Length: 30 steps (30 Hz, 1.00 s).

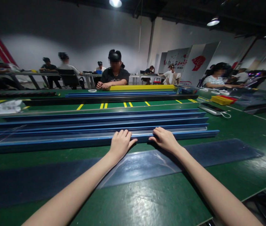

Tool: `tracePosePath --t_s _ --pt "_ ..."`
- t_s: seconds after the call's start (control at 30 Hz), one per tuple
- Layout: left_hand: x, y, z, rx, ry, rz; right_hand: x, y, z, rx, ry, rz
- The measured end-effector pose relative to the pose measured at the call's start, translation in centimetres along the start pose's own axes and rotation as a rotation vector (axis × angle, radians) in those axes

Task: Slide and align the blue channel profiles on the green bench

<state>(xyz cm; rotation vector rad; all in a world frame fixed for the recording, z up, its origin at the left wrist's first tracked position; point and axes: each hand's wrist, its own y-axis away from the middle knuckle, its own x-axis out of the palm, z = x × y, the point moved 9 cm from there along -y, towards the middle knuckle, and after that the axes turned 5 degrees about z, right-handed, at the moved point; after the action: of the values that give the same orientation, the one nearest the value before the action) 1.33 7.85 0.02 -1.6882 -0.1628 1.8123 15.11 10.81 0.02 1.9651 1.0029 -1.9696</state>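
The nearest long blue plastic channel lies across the green table in front of me. My left hand is closed over it near its middle, fingers over the far side and thumb along the near edge. A short distance to the right, my right hand grips the same channel with curled fingers. Between the two thumbs a stretch of blue edge shows. Beyond it, several similar blue channels lie side by side. Under my forearms a long, flat, see-through plastic strip rests on the table.
Farther back are a black bar, thin blue strips and a yellow bar, where a person sits opposite. At right lie a phone-like device with a white cord and a yellow tray. Crumpled white plastic lies left.
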Motion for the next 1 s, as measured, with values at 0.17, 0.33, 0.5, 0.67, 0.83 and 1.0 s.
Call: tracePosePath --t_s 0.17,0.33,0.5,0.67,0.83,1.0 --pt "0.1 0.0 0.0 -0.002 0.008 0.014 0.0 0.0 0.2 -0.018 0.029 0.000" --pt "0.1 0.0 0.0 0.000 0.004 0.021 -0.2 -0.1 0.4 -0.016 0.088 0.018" --pt "0.1 0.0 -0.2 0.042 0.008 0.014 -0.2 -0.2 0.0 -0.005 0.097 0.081" --pt "0.0 0.1 -0.3 0.056 0.009 -0.004 -0.4 0.7 -2.6 0.072 0.100 0.108" --pt "-0.1 0.0 -0.3 0.044 0.010 -0.020 -0.6 1.8 -5.1 0.167 0.112 0.133" --pt "-0.1 0.0 -0.2 0.039 0.019 -0.017 -0.7 1.9 -5.4 0.164 0.103 0.134"
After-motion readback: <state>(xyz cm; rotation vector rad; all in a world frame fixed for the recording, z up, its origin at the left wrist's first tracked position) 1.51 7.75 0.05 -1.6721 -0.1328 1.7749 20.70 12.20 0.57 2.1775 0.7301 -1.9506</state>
